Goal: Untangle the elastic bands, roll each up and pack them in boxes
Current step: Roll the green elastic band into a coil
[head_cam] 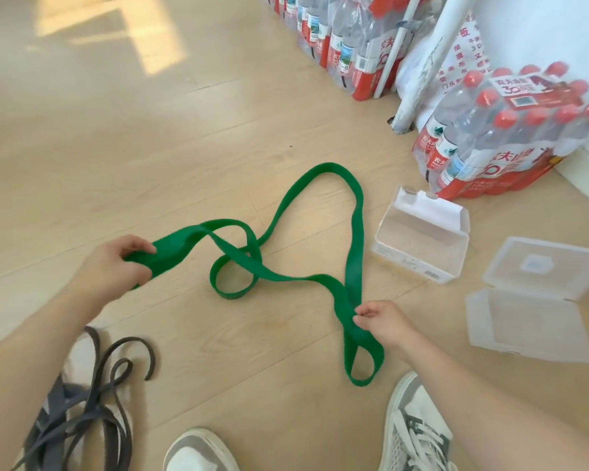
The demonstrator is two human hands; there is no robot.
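Grey bands (82, 402) tangled on floor lower left, beside shoe; left hand (116, 263) curled round end of green band (286, 277), thumb on top; band on wood floor, long axis left-right between hands, twisted loop mid-span, large loop pointing away; right hand (385, 321) pinches doubled strap, end loop hanging toward shoe; clear box (419, 266) open; flat clear box (524, 324) lid back; bottle pack (510, 130) marked "农夫", "30".

free: bare floor (116, 147) far-left | blocked: bottle packs (510, 137), boxes (422, 246) right
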